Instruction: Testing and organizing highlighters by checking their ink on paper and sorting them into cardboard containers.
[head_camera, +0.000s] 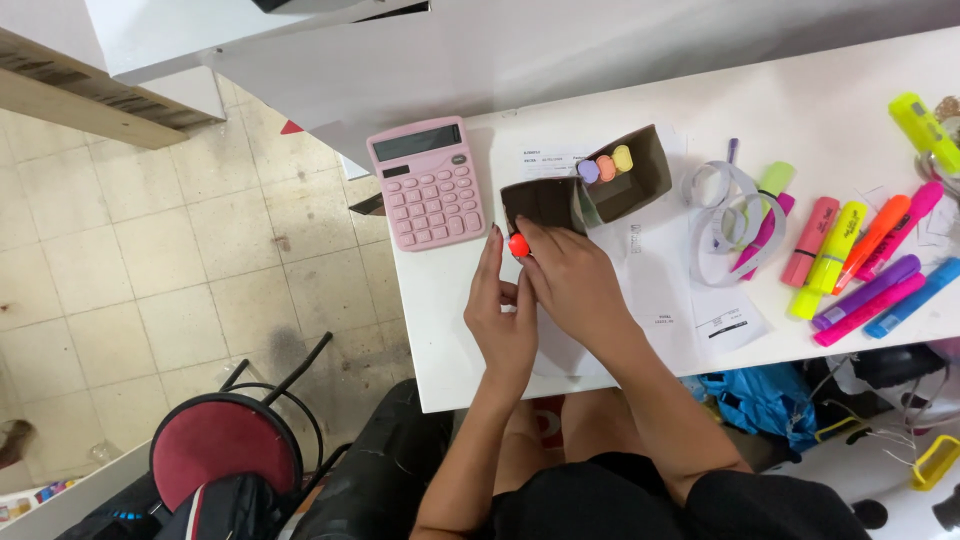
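Head view: desk, frame centre
Left hand (500, 315): pinches orange marker (518, 245)
Right hand (570, 275): pins brown box (545, 203) flap
Advice: steady box, feed marker straight

Small brown cardboard box (628, 180) sits open near the middle of the white table (440, 330), lying tilted, dark inside, with three round highlighter caps showing in it: purple, orange and yellow. Its brown flap (545, 204) folds out toward the person, and the right hand (572, 280) presses on that flap's near edge. Left of the box, a pink calculator (428, 182) lies flat, its grey screen (417, 143) a narrow rectangle along the top edge. Under the box, white printed paper slips (655, 290) spread out; another white slip (728, 322) lies to the right.
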